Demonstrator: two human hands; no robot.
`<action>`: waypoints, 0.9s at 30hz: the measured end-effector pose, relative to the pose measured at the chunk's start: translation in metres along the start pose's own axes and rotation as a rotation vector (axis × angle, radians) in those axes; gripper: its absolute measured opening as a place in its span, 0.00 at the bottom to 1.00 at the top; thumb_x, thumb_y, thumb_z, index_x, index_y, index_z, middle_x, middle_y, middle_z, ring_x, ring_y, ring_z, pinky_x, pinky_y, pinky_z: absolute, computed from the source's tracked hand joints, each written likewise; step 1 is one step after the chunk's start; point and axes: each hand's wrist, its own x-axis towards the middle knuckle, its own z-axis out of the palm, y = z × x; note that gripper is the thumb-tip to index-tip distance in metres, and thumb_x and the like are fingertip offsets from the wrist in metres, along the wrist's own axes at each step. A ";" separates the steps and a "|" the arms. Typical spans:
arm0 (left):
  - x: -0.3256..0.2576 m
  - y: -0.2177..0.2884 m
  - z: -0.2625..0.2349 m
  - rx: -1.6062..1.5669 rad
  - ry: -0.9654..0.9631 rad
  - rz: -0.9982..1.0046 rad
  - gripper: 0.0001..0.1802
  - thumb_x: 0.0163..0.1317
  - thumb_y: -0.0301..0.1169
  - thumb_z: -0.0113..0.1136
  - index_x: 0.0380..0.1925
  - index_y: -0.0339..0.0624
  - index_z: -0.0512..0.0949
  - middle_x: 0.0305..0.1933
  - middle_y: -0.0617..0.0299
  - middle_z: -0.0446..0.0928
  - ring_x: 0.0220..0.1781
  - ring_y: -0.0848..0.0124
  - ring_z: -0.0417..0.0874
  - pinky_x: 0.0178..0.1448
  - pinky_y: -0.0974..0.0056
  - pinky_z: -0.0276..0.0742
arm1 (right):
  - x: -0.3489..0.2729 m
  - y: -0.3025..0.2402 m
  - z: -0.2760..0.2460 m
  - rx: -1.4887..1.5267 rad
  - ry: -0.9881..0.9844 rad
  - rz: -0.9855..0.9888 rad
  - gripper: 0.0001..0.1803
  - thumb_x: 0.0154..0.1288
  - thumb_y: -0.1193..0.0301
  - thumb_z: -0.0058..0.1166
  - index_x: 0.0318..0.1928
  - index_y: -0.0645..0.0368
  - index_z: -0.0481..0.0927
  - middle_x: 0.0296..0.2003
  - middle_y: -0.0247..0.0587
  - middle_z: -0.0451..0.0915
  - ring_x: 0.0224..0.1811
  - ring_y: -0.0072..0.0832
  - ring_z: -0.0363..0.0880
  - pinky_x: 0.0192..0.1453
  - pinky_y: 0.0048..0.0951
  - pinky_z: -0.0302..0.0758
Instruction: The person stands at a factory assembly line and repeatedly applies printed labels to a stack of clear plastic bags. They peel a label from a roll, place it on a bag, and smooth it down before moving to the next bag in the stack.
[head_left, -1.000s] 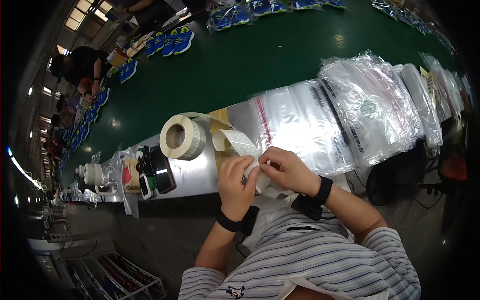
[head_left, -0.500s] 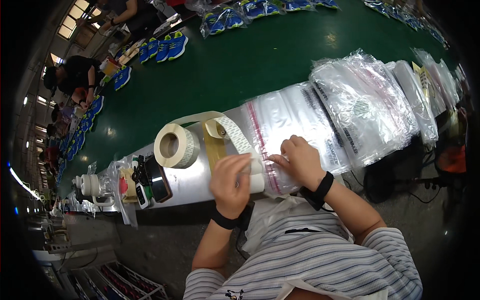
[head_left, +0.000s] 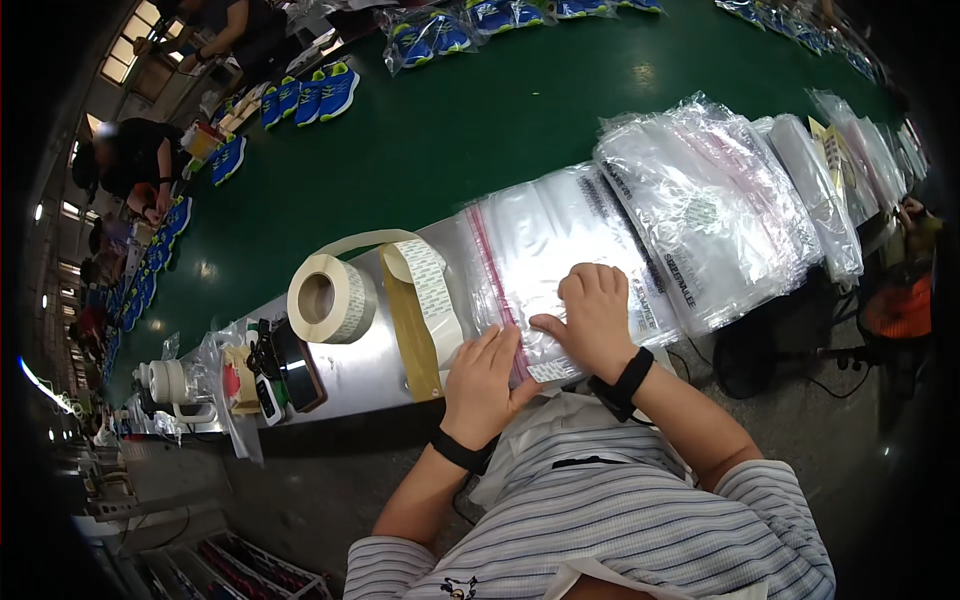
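Observation:
A stack of clear plastic bags with a red-striped edge lies in front of me. My left hand rests flat with fingers stretched over the striped edge at the near left corner. On the bag's near edge, beside my left thumb, sits a small white printed sticker. My right hand presses on the bag, thumb stretched out to the left, holding nothing that I can see. Left of my hands stands a roll of stickers, its strip running past a brown tape-covered bar.
A larger heap of clear bags lies to the right. On the left are a phone, a cable and a white mug. Blue shoes line the green table; a co-worker stands at the far left. A fan is right.
My left hand has come down from the sticker strip and flattened on the bag's striped edge. A sticker now shows at the bag's near edge. My right hand stays on the bag.

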 end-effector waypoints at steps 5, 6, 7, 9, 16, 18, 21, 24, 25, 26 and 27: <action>-0.002 -0.004 -0.011 -0.107 -0.110 -0.097 0.37 0.56 0.53 0.58 0.55 0.31 0.70 0.51 0.44 0.76 0.58 0.51 0.75 0.60 0.51 0.66 | 0.005 0.022 0.006 0.073 0.096 0.027 0.09 0.53 0.70 0.60 0.30 0.59 0.73 0.33 0.43 0.73 0.40 0.42 0.70 0.47 0.42 0.66; -0.001 -0.007 -0.015 -0.163 -0.146 -0.131 0.37 0.58 0.53 0.57 0.55 0.30 0.70 0.52 0.44 0.76 0.58 0.52 0.75 0.61 0.51 0.66 | 0.005 0.032 -0.002 0.115 0.165 0.050 0.06 0.55 0.74 0.57 0.28 0.61 0.73 0.30 0.44 0.73 0.35 0.44 0.70 0.41 0.41 0.67; 0.004 -0.011 -0.021 -0.473 -0.117 -0.194 0.36 0.62 0.54 0.51 0.56 0.31 0.69 0.54 0.43 0.75 0.60 0.52 0.73 0.63 0.52 0.65 | 0.003 0.041 -0.007 0.126 0.171 0.064 0.06 0.55 0.74 0.57 0.27 0.60 0.73 0.30 0.44 0.73 0.35 0.44 0.70 0.41 0.41 0.68; 0.025 -0.013 -0.032 -1.113 -0.072 -0.320 0.35 0.69 0.55 0.39 0.59 0.31 0.66 0.57 0.42 0.73 0.63 0.53 0.71 0.66 0.53 0.64 | 0.000 0.044 -0.019 0.170 0.134 0.071 0.06 0.56 0.74 0.56 0.26 0.60 0.74 0.28 0.43 0.73 0.34 0.44 0.71 0.40 0.40 0.69; 0.108 -0.023 0.074 -2.616 -0.451 -0.349 0.22 0.71 0.37 0.39 0.53 0.28 0.68 0.53 0.41 0.73 0.59 0.48 0.73 0.62 0.49 0.73 | -0.002 0.034 -0.015 0.571 0.054 0.351 0.04 0.60 0.74 0.52 0.31 0.62 0.77 0.29 0.45 0.76 0.33 0.44 0.75 0.37 0.37 0.71; 0.108 -0.012 0.070 -2.209 -0.332 -0.673 0.20 0.71 0.34 0.38 0.53 0.28 0.67 0.53 0.43 0.73 0.57 0.50 0.76 0.61 0.48 0.73 | 0.000 0.047 -0.041 0.698 0.154 0.383 0.06 0.63 0.75 0.48 0.32 0.64 0.77 0.29 0.44 0.76 0.31 0.37 0.75 0.36 0.32 0.70; 0.123 0.006 0.047 -1.755 -0.398 -0.743 0.19 0.70 0.32 0.39 0.53 0.29 0.66 0.53 0.44 0.72 0.55 0.52 0.77 0.61 0.49 0.74 | 0.001 0.045 -0.063 0.751 0.175 0.182 0.06 0.64 0.74 0.49 0.34 0.64 0.75 0.35 0.45 0.76 0.36 0.37 0.75 0.40 0.31 0.71; 0.132 0.003 0.054 -1.790 -0.531 -0.743 0.22 0.71 0.39 0.37 0.56 0.33 0.63 0.61 0.36 0.66 0.55 0.53 0.76 0.60 0.47 0.74 | 0.003 0.035 -0.066 0.789 -0.064 0.029 0.07 0.62 0.71 0.53 0.38 0.62 0.76 0.43 0.46 0.76 0.47 0.40 0.76 0.48 0.32 0.72; 0.129 0.000 0.052 -1.989 -0.555 -0.772 0.24 0.72 0.42 0.37 0.56 0.34 0.63 0.62 0.35 0.64 0.55 0.53 0.76 0.59 0.46 0.74 | -0.001 0.026 -0.069 0.695 -0.106 0.010 0.09 0.60 0.71 0.55 0.39 0.61 0.76 0.44 0.46 0.76 0.48 0.42 0.75 0.50 0.34 0.72; 0.127 -0.003 0.051 -2.186 -0.586 -0.795 0.25 0.72 0.45 0.36 0.57 0.35 0.63 0.64 0.34 0.63 0.55 0.53 0.76 0.59 0.46 0.74 | -0.005 0.018 -0.070 0.600 -0.141 -0.003 0.10 0.58 0.71 0.57 0.41 0.60 0.77 0.46 0.46 0.76 0.50 0.43 0.75 0.52 0.35 0.73; 0.119 -0.013 0.046 -2.389 -0.617 -0.755 0.33 0.70 0.54 0.34 0.60 0.37 0.60 0.64 0.33 0.61 0.57 0.50 0.74 0.59 0.46 0.73 | -0.005 0.013 -0.068 0.473 -0.085 -0.104 0.12 0.57 0.70 0.58 0.41 0.59 0.77 0.46 0.45 0.76 0.49 0.43 0.76 0.51 0.35 0.73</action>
